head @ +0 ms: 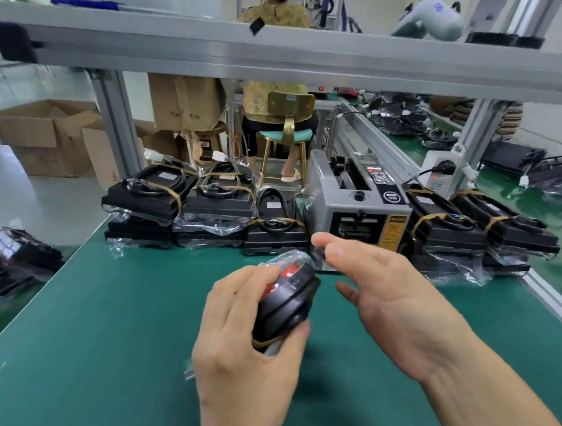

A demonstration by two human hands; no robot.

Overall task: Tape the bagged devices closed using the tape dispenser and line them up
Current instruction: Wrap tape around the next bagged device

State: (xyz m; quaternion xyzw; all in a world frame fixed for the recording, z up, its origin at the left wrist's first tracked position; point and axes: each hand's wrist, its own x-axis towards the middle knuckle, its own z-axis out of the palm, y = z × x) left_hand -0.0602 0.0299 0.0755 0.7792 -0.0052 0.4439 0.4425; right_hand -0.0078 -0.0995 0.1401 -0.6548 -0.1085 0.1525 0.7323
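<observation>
Green bench mat (95,336), factory line behind. Centre frame: bagged device (287,304) gripped on edge in left hand (248,341), bag flap up. Right hand (377,289) pinches what looks like a tape strip just before the tape dispenser (358,204). Taping step; next, press strip across flap. Bagged stacks (181,206) upper left.

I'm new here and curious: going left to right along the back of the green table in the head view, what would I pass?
Stacked bagged devices → single bagged device → tape dispenser → more bagged devices.
</observation>
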